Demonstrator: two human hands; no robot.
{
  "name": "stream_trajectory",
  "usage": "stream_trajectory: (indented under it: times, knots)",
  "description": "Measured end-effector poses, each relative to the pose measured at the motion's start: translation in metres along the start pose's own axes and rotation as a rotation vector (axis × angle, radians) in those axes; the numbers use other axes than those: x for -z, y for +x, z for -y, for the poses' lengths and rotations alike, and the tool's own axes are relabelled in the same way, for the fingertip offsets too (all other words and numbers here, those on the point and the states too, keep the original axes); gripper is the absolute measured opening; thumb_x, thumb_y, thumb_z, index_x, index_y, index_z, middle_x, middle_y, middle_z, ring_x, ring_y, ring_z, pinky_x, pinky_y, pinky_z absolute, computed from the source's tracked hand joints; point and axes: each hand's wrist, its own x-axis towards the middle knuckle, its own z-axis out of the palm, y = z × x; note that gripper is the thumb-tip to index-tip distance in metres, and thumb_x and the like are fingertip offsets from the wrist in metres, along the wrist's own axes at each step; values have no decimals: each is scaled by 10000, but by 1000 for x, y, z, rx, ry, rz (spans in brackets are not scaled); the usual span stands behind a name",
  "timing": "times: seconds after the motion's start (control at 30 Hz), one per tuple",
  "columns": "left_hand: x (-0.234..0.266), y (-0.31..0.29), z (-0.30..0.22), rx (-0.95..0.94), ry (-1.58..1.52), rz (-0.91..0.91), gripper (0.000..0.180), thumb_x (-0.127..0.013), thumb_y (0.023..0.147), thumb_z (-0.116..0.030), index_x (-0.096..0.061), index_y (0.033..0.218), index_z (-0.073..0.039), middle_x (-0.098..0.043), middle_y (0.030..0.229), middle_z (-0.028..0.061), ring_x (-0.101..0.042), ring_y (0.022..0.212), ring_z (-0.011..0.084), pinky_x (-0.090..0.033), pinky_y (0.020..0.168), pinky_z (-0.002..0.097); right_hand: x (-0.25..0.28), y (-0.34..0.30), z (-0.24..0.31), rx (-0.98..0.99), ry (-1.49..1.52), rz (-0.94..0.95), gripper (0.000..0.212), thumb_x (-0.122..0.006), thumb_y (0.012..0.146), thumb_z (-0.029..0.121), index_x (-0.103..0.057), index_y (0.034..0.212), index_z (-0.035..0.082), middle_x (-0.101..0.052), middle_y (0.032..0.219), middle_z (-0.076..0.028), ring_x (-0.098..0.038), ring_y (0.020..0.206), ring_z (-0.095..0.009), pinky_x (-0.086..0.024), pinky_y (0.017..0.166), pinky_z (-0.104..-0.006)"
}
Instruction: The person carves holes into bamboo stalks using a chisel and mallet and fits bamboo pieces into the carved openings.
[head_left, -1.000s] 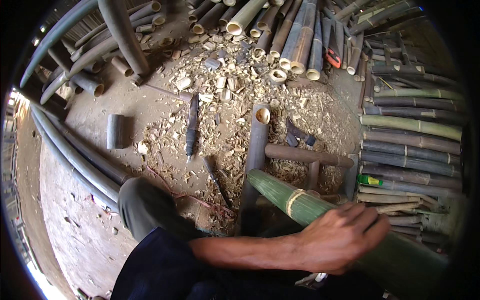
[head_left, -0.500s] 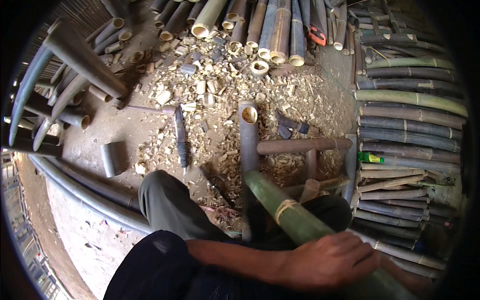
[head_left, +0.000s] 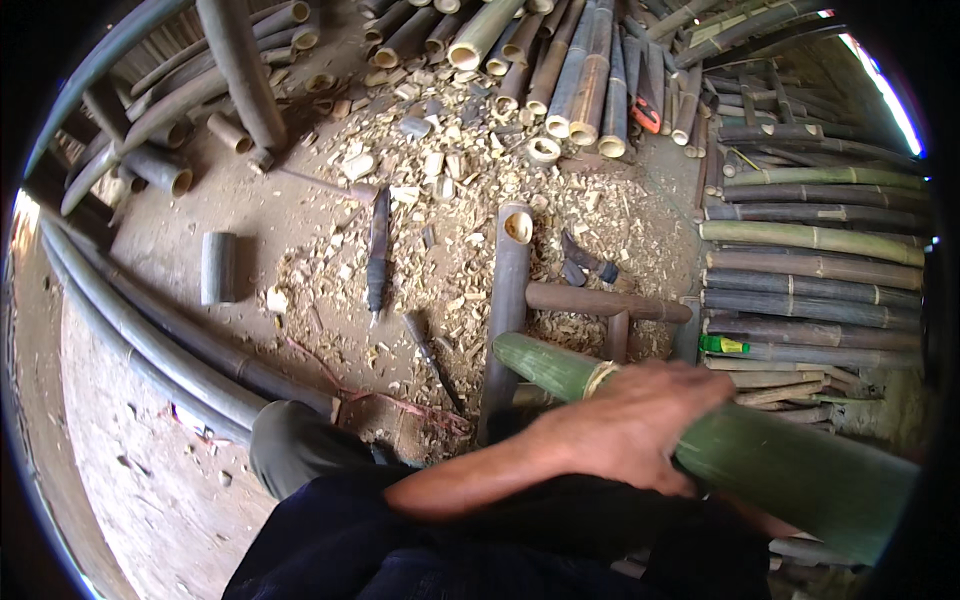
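A thick green bamboo pole (head_left: pixel 780 465) is laid slantwise across the lower right of the view, its cut end (head_left: pixel 515 352) pointing up and left above the chip-strewn ground. A pale band (head_left: pixel 600 378) is wound around the pole just above the grip. The pole is grasped from above by the left hand (head_left: pixel 630 430), whose fingers (head_left: pixel 690 385) are curled over its upper side; the forearm enters from the lower centre. The right hand is not seen, so its state cannot be told.

Just beyond the cut end, a dark bamboo frame (head_left: pixel 560 300) of one upright tube and crossbars is placed on the ground. A dark long-bladed tool (head_left: pixel 378 250) is laid among the wood chips (head_left: pixel 450 180) to the left. A short cut tube (head_left: pixel 218 267) lies apart, further left. Stacked poles (head_left: pixel 810 270) are ranged along the right, and further bundles (head_left: pixel 560 60) at the top.
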Motion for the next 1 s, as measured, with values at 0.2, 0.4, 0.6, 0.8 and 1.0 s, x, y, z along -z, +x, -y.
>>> stream_trajectory:
  times: [0.2,0.4,0.6,0.8,1.0]
  knots:
    - [-18,-42,29,104,109,-264,751,-920,643,-174,-572,1296,-49,-663,1221,186,-643,1197,357,-518,1044,472,-9,30,1,129,211,119,875,-542,972,615,-381,1482,-78,-518,1369,-256,-540,1198,-315,-426,1043,-466]
    - [-37,-44,29,379,343,-269,733,-907,686,-72,-561,1329,-5,-712,1175,166,-700,1123,285,-581,988,419,-2,94,48,301,467,259,867,-546,971,615,-402,1468,-81,-543,1339,-259,-571,1161,-315,-457,1017,-465]
    - [-50,-52,37,354,413,-362,609,-908,771,-167,-591,1222,92,-746,1041,183,-726,949,238,-609,815,372,-19,131,64,343,643,429,860,-550,970,616,-423,1454,-84,-568,1308,-262,-603,1123,-315,-489,991,-463]
    - [-91,-57,54,203,445,-654,502,-891,791,-100,-611,1170,73,-722,1064,166,-698,988,241,-562,921,399,-2,138,61,350,704,476,853,-554,969,617,-444,1439,-86,-593,1277,-265,-635,1085,-315,-520,966,-462]
    - [-56,-73,62,356,357,-428,602,-882,781,-70,-559,1279,32,-683,1105,135,-680,1000,240,-566,929,416,-15,135,64,347,721,528,847,-558,967,617,-465,1425,-89,-618,1246,-268,-666,1047,-315,-551,940,-461]
